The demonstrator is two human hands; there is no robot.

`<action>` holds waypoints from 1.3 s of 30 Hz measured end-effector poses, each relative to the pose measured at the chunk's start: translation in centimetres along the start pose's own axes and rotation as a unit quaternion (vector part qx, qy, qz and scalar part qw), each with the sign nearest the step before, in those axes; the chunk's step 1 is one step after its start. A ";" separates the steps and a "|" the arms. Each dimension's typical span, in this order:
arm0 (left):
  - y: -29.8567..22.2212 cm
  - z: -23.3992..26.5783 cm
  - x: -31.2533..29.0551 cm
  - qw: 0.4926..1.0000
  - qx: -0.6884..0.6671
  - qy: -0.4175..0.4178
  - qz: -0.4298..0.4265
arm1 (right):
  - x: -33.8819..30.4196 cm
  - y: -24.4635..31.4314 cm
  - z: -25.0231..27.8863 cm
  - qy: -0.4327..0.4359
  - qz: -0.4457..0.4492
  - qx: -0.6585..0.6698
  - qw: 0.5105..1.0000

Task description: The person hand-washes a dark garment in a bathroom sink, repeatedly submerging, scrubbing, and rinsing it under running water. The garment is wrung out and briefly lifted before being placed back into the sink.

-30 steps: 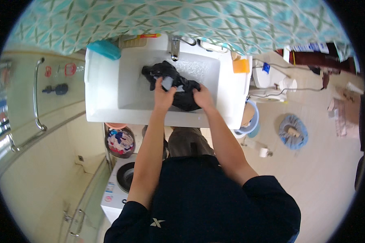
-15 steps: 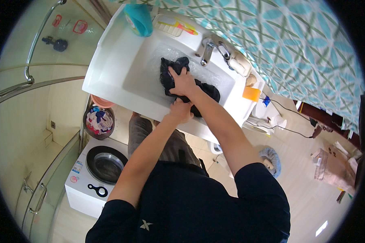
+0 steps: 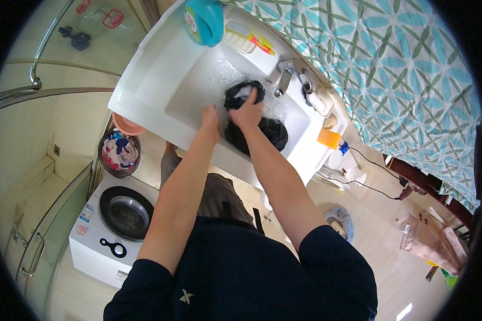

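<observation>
A wet black garment (image 3: 271, 134) lies bunched in the soapy water of a white sink (image 3: 160, 69). My right hand (image 3: 246, 113) is closed on its upper part, thumb and fingers around a fold with white suds on it. The rest of the cloth spreads below and to the right of that hand, partly under my right wrist. My left hand (image 3: 211, 122) is in the basin just left of the cloth, seen edge-on. Its fingers are mostly hidden, and no cloth shows in it.
Around the sink are a teal detergent bottle (image 3: 204, 22), a yellow-orange brush (image 3: 258, 41), a chrome faucet (image 3: 286, 77), a soap dish (image 3: 321, 101) and an orange block (image 3: 329, 138). A clothes basket (image 3: 120, 152) and white washing machine (image 3: 93, 235) stand at left. A patterned curtain (image 3: 369, 64) hangs at right.
My left hand has come away from the garment to the left. The right hand now gathers the garment's upper part, which has shifted and folded. The whole view has shifted slightly.
</observation>
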State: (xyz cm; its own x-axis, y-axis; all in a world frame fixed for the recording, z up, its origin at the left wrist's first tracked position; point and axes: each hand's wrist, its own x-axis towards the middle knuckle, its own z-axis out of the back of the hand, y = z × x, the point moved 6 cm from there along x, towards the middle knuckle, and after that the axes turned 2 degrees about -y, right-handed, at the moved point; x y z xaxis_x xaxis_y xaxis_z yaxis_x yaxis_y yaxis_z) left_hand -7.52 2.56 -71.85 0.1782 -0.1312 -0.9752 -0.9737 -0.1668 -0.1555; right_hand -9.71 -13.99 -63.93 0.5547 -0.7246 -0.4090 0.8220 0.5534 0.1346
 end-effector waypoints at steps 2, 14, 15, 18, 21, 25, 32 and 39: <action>0.1 -0.7 -0.4 0.999 -0.017 0.032 -0.017 | -0.3 1.9 -2.2 0.105 0.192 -0.109 0.970; -4.5 -4.6 0.1 0.939 -0.055 0.339 0.032 | -6.0 2.0 2.3 0.263 0.113 0.523 0.803; -5.2 -4.4 0.4 0.936 -0.063 0.345 -0.018 | -7.1 2.4 3.2 0.274 0.160 0.519 0.794; -5.1 -3.8 0.9 0.926 -0.095 0.364 -0.014 | -8.5 3.6 3.6 0.214 0.193 0.501 0.816; -6.0 -3.5 0.2 0.926 -0.039 0.328 -0.185 | -5.6 3.0 1.5 0.096 0.064 0.433 0.894; -6.1 -3.4 -1.5 0.963 0.158 0.152 -0.155 | -0.8 -0.9 -1.1 -0.027 -0.049 0.302 0.952; -10.7 0.0 -5.4 0.973 0.000 0.140 -0.186 | 3.0 -5.6 0.1 -0.020 -0.166 0.403 0.900; -8.8 0.1 -2.2 0.879 0.339 0.039 -0.333 | -0.7 -1.1 0.1 0.103 0.079 -0.083 0.988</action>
State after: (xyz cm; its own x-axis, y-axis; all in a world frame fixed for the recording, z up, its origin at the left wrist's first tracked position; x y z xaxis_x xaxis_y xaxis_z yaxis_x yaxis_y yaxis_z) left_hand 0.69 4.41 -68.35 0.7237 -0.2960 -0.6235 -0.5065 0.3859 -0.7711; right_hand -10.99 -14.11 -63.70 0.6219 -0.5345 -0.5723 0.6855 0.7249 0.0680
